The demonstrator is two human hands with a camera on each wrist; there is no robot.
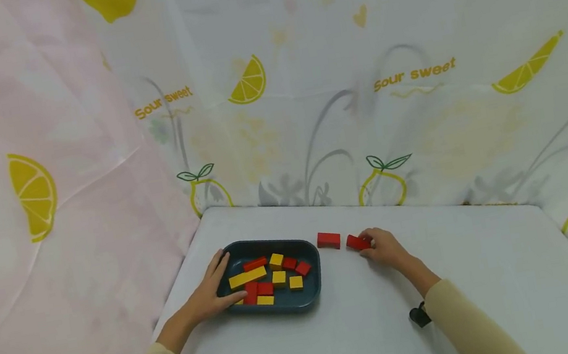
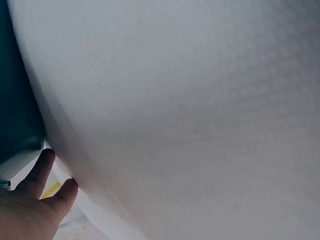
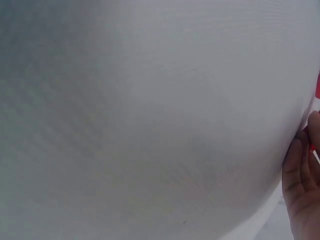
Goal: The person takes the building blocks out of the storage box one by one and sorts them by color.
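A dark blue tray (image 1: pixel 312 297) holds several red and yellow blocks, among them a long yellow block (image 1: pixel 247 277). At the tray's left end lies my left hand (image 1: pixel 207 298), fingers spread along the outside and thumb reaching over the near rim. The left wrist view shows two of its fingers (image 2: pixel 62 197) stretched out beside the tray wall. My right hand (image 1: pixel 388 249) pinches a red block (image 1: pixel 356 242) at the tabletop, right of the tray. Another red block (image 1: pixel 328 240) stands between that one and the tray. In the right wrist view, the right hand (image 3: pixel 302 185) partly covers its block.
A white cloth covers the table (image 1: pixel 356 340). Behind it hangs a lemon-patterned curtain (image 1: pixel 311 135), and a pinkish curtain (image 1: pixel 103 245) runs along the left side. Black wrist devices sit under both sleeves, the right one (image 1: pixel 420 316) close over the table.
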